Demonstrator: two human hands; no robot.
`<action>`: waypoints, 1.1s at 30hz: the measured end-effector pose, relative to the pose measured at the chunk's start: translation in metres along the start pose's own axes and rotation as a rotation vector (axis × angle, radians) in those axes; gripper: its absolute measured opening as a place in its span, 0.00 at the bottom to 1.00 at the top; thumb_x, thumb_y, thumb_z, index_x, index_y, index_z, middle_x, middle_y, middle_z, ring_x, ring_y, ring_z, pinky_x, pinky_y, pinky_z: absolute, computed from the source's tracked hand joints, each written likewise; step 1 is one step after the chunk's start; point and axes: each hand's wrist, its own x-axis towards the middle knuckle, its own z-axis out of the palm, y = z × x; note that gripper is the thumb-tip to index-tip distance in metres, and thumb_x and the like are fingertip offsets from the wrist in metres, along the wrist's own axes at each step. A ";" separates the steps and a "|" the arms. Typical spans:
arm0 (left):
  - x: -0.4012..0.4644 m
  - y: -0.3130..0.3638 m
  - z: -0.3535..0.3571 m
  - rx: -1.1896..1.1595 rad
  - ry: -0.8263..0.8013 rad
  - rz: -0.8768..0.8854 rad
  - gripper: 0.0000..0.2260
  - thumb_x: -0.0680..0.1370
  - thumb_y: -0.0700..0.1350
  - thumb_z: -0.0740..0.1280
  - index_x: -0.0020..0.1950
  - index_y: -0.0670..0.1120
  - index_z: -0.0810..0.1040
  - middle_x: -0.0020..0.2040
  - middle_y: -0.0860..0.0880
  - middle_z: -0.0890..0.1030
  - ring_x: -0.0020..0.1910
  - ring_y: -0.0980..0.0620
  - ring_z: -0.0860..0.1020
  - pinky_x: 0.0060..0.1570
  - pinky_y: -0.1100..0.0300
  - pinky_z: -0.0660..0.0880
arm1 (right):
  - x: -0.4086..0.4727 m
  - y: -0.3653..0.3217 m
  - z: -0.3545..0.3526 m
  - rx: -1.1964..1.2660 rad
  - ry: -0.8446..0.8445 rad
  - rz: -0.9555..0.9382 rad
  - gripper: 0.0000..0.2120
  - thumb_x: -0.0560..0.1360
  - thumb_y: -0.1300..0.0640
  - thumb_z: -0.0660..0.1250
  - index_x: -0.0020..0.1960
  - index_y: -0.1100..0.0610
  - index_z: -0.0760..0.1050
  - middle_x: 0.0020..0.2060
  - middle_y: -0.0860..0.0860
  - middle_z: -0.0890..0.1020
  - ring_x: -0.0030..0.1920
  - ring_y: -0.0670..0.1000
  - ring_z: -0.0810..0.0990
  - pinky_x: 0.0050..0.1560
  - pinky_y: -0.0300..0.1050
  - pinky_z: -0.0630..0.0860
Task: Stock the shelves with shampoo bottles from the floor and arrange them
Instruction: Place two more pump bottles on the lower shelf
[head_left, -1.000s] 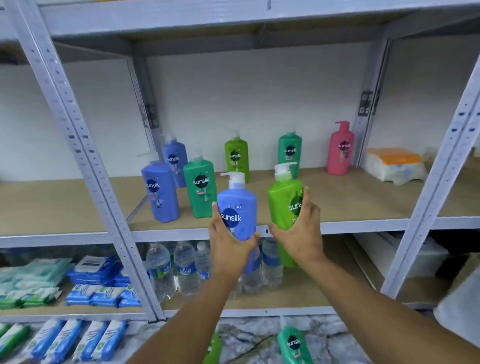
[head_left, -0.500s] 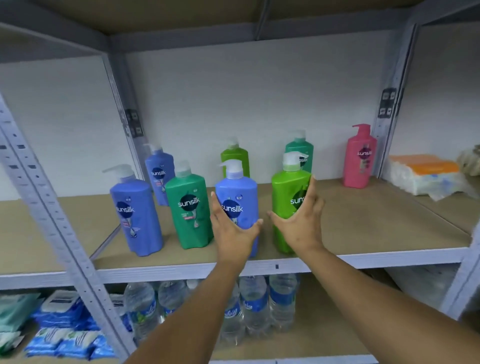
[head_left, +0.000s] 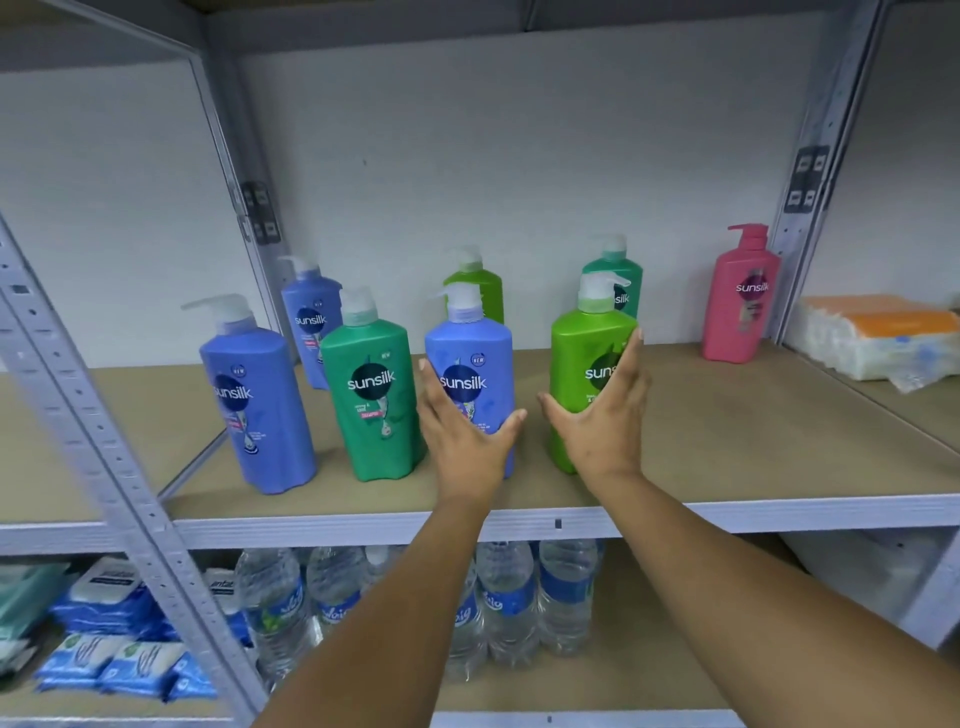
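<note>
Tan shelf (head_left: 727, 441) — eight upright shampoo bottles (head_left: 379, 400) (two rows), wrapped packs (head_left: 878, 338) at right.

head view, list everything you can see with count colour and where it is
blue shampoo bottles: 3, blue; two in the front row of the middle shelf, one at back left
teal green bottles: 2; one front row, one back right
light green bottles: 2; one front right, one at back
pink bottle: 1, far right, back of shelf
middle shelf: 1, tan board, grey metal frame
wrapped pack: 1, white and orange, next bay to the right
water bottles: several, clear with blue labels, shelf below
wipe packs: several, blue and white, lower left
left hand: on the middle blue bottle
right hand: on the front light green bottle
</note>
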 end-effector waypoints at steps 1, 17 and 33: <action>0.000 0.000 0.000 0.004 -0.004 0.001 0.55 0.66 0.55 0.77 0.74 0.57 0.35 0.74 0.42 0.56 0.72 0.43 0.59 0.72 0.45 0.59 | 0.000 0.000 0.000 0.004 0.002 0.001 0.59 0.61 0.44 0.79 0.75 0.43 0.38 0.64 0.62 0.66 0.63 0.63 0.70 0.62 0.59 0.71; 0.007 -0.002 0.005 0.003 -0.038 -0.006 0.53 0.67 0.52 0.77 0.77 0.46 0.41 0.74 0.40 0.56 0.72 0.48 0.57 0.70 0.57 0.55 | 0.006 0.008 0.010 0.000 -0.017 -0.025 0.59 0.62 0.44 0.78 0.77 0.55 0.40 0.67 0.63 0.64 0.65 0.62 0.67 0.65 0.57 0.68; 0.003 0.004 -0.010 0.082 -0.161 -0.067 0.49 0.72 0.49 0.73 0.77 0.47 0.38 0.75 0.41 0.53 0.73 0.44 0.57 0.70 0.49 0.58 | -0.009 0.005 -0.006 -0.025 -0.197 0.073 0.54 0.69 0.48 0.74 0.77 0.55 0.38 0.70 0.62 0.60 0.68 0.61 0.65 0.68 0.53 0.64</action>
